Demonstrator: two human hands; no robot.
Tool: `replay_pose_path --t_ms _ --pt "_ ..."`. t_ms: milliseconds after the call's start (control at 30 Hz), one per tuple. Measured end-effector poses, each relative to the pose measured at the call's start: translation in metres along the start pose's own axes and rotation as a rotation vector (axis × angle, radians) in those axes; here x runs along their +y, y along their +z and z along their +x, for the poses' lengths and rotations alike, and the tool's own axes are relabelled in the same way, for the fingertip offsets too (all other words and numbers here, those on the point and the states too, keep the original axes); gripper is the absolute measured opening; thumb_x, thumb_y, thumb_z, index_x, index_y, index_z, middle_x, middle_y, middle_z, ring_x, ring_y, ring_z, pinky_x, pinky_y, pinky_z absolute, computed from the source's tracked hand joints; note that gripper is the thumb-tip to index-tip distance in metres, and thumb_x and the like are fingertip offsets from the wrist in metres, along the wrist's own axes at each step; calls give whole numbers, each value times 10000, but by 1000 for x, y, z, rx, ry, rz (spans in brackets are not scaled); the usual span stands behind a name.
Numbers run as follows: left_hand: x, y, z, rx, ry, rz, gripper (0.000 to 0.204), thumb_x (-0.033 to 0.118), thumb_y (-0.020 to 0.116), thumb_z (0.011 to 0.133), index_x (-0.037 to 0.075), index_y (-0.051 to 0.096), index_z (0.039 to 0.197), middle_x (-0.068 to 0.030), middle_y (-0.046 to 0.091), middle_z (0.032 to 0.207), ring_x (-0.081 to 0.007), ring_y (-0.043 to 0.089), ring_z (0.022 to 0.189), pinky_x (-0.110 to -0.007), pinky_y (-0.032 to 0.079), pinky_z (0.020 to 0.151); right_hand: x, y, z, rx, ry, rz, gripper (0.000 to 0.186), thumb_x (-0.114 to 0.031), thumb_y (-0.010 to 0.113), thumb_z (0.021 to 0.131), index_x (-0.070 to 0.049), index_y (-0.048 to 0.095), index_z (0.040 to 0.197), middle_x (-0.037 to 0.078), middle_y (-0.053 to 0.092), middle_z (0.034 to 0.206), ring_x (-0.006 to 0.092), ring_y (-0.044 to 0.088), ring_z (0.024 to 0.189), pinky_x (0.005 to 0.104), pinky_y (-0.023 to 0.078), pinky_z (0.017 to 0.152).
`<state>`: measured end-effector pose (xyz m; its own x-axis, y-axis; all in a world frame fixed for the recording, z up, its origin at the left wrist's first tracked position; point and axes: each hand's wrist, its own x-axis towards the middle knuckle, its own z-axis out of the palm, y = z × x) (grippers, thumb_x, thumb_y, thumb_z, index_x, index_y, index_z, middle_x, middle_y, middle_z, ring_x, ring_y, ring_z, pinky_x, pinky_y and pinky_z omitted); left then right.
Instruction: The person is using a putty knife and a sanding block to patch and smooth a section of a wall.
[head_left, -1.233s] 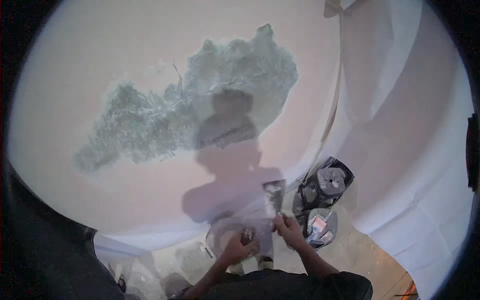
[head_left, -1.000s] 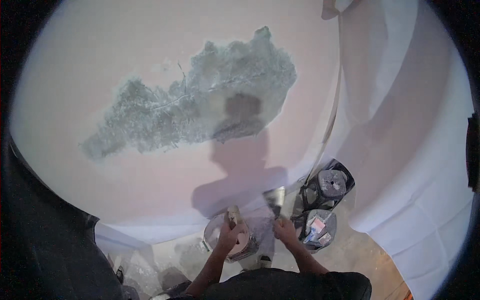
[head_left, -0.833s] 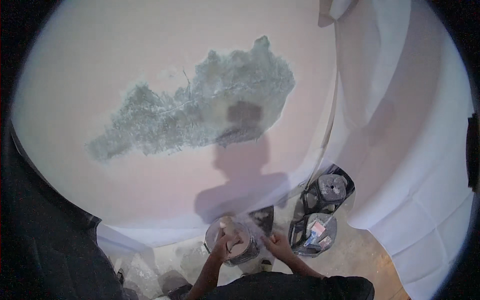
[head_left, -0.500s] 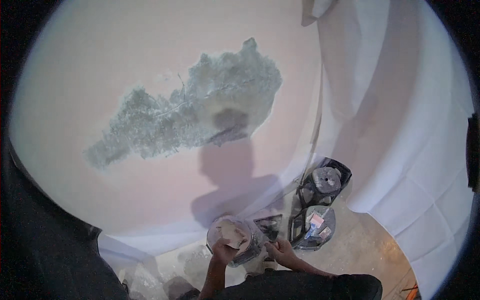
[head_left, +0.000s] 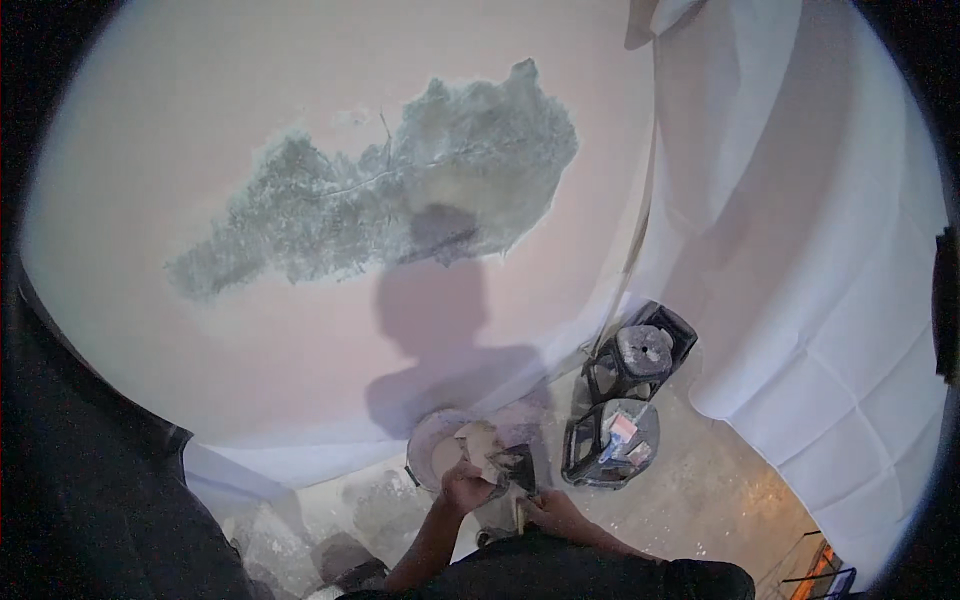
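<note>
My left hand [head_left: 467,488] is closed on a flat plastering blade [head_left: 484,447] carrying a heap of beige plaster. Its handle is hidden in my fingers. In my right hand [head_left: 546,510] is a putty knife [head_left: 523,470] with a dark, flared blade, its upper edge right by the plaster heap; I cannot tell if the two blades touch. Just behind and left of my left hand stands a round bucket [head_left: 416,449] of pale plaster, partly covered by the loaded blade. Beyond, the pale pink wall [head_left: 300,370] bears a large ragged grey patch [head_left: 340,215] crossed by a crack.
Two dark step stools stand on the right: the nearer stool [head_left: 580,463] bears small pink and blue items, the farther stool [head_left: 645,350] is splashed white. White sheeting [head_left: 760,340] hangs at the right. An orange object [head_left: 822,563] lies on the spattered floor [head_left: 690,495].
The putty knife has come left and nearer to me, up against the plaster heap. My left hand has moved right with the loaded blade, so more of the bucket's inside shows. The view has shifted slightly.
</note>
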<state>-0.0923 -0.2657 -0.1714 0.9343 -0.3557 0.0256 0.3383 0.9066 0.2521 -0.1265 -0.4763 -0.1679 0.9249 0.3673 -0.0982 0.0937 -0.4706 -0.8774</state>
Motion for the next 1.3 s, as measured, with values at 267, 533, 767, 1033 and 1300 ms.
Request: replay_pose_path --t_ms 267,533,767,1033,1300 --pt "38 -5 -44 98 169 59 693 31 555 664 13 405 1340 -190 505 1276 -371 492 1199 -507 394 1046 -27 -2 19 0 187 161 372 -381 611 917 -12 577 949 63 595 658 144 567 612 338 457 559" --pt "37 -6 -41 205 438 -59 674 57 560 638 22 466 1305 -178 537 1252 -364 511 1186 -530 373 1058 0 20 87 -324 -63 178 330 -367 532 969 -45 590 936 -20 489 633 71 470 603 257 406 558" --pt "53 -13 21 426 477 237 587 34 574 719 8 428 1287 -154 564 1120 -318 567 1081 -492 453 980 -15 -69 179 -116 13 538 360 -356 462 998 -65 555 807 -25 456 657 68 433 580 254 355 511" --pt "90 30 190 360 344 869 246 158 612 927 -40 618 782 -95 647 787 -245 663 802 -403 553 803 -38 -183 297 -118 -566 763 142 -173 356 1032 -48 409 993 58 468 748 85 364 483 262 389 469" --pt "71 115 352 2 281 1187 302 51 619 910 -4 522 1191 -93 663 991 -131 612 848 -263 486 680 -118 -288 385 -89 -455 754 241 -104 542 942 -59 400 1131 83 585 792 130 550 514 241 431 456"
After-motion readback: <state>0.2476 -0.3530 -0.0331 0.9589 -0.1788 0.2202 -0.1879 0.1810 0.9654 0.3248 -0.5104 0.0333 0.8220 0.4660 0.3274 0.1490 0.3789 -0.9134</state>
